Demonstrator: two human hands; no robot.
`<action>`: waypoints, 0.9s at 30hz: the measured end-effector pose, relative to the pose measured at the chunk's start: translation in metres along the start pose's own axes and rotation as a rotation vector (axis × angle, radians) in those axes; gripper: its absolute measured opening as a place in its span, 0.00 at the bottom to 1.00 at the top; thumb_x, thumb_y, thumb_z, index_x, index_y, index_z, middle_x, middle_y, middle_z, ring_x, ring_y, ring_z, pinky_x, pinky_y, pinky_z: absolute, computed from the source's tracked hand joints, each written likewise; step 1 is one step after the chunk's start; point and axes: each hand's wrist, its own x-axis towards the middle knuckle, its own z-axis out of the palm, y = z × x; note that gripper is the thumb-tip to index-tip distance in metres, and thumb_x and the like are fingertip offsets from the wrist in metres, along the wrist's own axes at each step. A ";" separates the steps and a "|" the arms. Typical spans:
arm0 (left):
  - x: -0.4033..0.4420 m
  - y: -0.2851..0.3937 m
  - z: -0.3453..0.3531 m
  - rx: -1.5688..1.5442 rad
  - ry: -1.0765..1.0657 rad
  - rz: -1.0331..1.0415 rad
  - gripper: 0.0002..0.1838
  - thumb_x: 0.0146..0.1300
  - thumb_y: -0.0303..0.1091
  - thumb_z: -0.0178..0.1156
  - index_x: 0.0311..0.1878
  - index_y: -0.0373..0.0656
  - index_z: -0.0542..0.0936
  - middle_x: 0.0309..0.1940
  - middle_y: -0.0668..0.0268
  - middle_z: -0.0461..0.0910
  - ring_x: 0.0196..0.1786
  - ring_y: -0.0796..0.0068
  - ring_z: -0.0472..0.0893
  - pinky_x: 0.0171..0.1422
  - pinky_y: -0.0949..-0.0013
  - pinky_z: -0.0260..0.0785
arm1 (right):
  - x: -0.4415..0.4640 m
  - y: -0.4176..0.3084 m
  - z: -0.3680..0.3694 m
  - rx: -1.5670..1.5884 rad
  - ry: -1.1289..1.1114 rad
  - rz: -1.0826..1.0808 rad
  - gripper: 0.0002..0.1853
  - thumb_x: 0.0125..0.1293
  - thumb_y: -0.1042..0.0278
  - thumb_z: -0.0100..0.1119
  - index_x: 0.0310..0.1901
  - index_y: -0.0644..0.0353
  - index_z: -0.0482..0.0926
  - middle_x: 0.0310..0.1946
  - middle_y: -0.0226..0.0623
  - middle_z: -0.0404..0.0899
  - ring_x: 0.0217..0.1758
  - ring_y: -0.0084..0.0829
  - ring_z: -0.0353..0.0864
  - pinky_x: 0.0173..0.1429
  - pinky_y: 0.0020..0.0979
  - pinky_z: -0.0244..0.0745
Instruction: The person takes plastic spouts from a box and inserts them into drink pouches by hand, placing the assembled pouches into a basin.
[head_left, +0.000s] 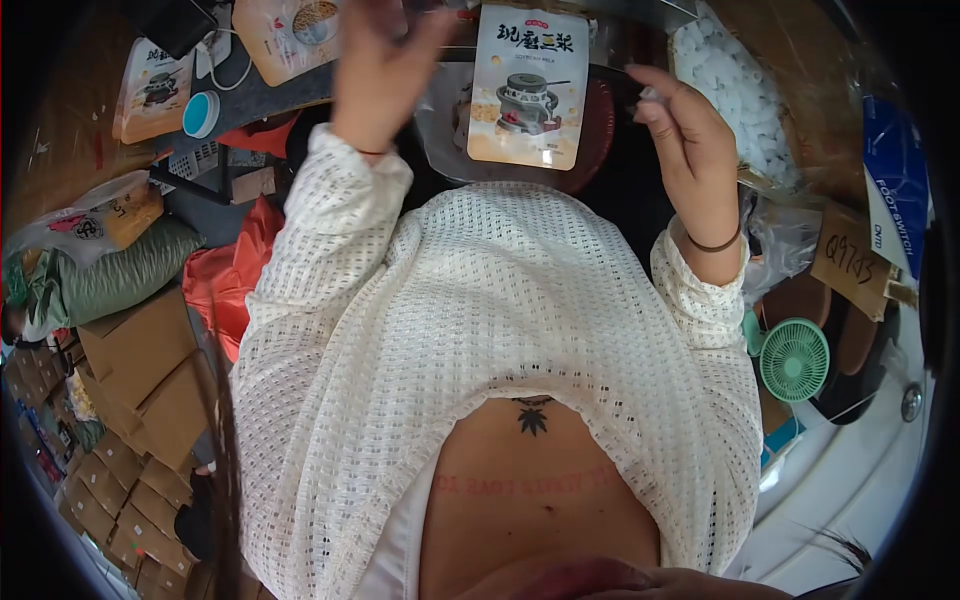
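Observation:
A white and beige soybean milk pouch [527, 85] with a stone mill printed on it is between my hands, its printed side showing. To its right, my right hand [690, 130] pinches a small whitish plastic piece [650, 94] between thumb and fingertips. It looks like the many small white pieces [735, 95] heaped in a box beside that hand. On the pouch's left, my left hand [385, 75] is raised and smeared by motion. Its fingers are partly cut off by the top edge, so what they hold, if anything, is unclear.
A red rim [600, 125] and clear plastic show behind the pouch. More printed pouches [160, 90], a blue-lidded tub [201, 114] and a white cable lie left. Red bags [240, 265] and cartons [140, 370] stand below. A green fan [795, 360] is at the right.

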 end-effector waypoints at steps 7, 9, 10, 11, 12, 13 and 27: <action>-0.004 -0.031 -0.071 1.103 -0.124 0.785 0.19 0.62 0.28 0.66 0.58 0.40 0.82 0.45 0.53 0.85 0.50 0.44 0.83 0.55 0.56 0.76 | 0.002 0.009 0.006 0.013 0.046 -0.052 0.08 0.72 0.70 0.62 0.49 0.62 0.82 0.37 0.42 0.84 0.38 0.41 0.83 0.44 0.34 0.77; -0.012 -0.026 -0.075 0.849 -0.121 0.491 0.17 0.64 0.24 0.64 0.56 0.40 0.84 0.43 0.59 0.88 0.49 0.58 0.87 0.54 0.63 0.77 | 0.011 0.004 0.013 -0.073 0.066 -0.155 0.08 0.73 0.70 0.61 0.48 0.62 0.82 0.37 0.42 0.83 0.38 0.43 0.83 0.44 0.35 0.77; -0.014 -0.022 -0.075 0.709 -0.160 0.362 0.15 0.65 0.25 0.64 0.55 0.39 0.85 0.42 0.61 0.88 0.47 0.64 0.86 0.52 0.66 0.77 | 0.012 0.002 0.020 -0.024 0.048 -0.132 0.08 0.73 0.70 0.60 0.48 0.62 0.82 0.37 0.42 0.82 0.38 0.44 0.82 0.44 0.36 0.77; -0.016 -0.017 -0.072 0.566 -0.199 0.235 0.13 0.66 0.26 0.65 0.54 0.39 0.86 0.41 0.63 0.89 0.45 0.70 0.86 0.51 0.69 0.76 | 0.011 0.000 0.027 0.024 0.030 -0.109 0.08 0.73 0.70 0.60 0.49 0.62 0.82 0.36 0.41 0.82 0.38 0.45 0.82 0.44 0.36 0.77; -0.020 -0.013 -0.066 0.421 -0.238 0.108 0.12 0.67 0.26 0.65 0.52 0.38 0.86 0.40 0.64 0.89 0.43 0.75 0.86 0.50 0.71 0.76 | 0.009 -0.001 0.031 0.070 0.012 -0.083 0.08 0.73 0.70 0.59 0.49 0.62 0.82 0.36 0.41 0.82 0.38 0.45 0.81 0.44 0.37 0.77; -0.028 -0.011 -0.057 0.238 -0.260 0.067 0.08 0.70 0.30 0.67 0.46 0.36 0.87 0.36 0.72 0.86 0.40 0.88 0.78 0.45 0.77 0.70 | 0.012 -0.005 0.028 0.003 -0.060 -0.144 0.07 0.73 0.71 0.59 0.48 0.61 0.83 0.36 0.41 0.82 0.39 0.44 0.82 0.44 0.35 0.77; -0.063 0.009 0.015 0.118 -0.614 -0.356 0.18 0.73 0.43 0.66 0.47 0.33 0.87 0.37 0.65 0.88 0.41 0.83 0.83 0.46 0.75 0.77 | 0.020 -0.021 0.034 0.145 0.048 -0.073 0.08 0.76 0.69 0.60 0.47 0.64 0.83 0.34 0.30 0.82 0.35 0.18 0.76 0.42 0.23 0.72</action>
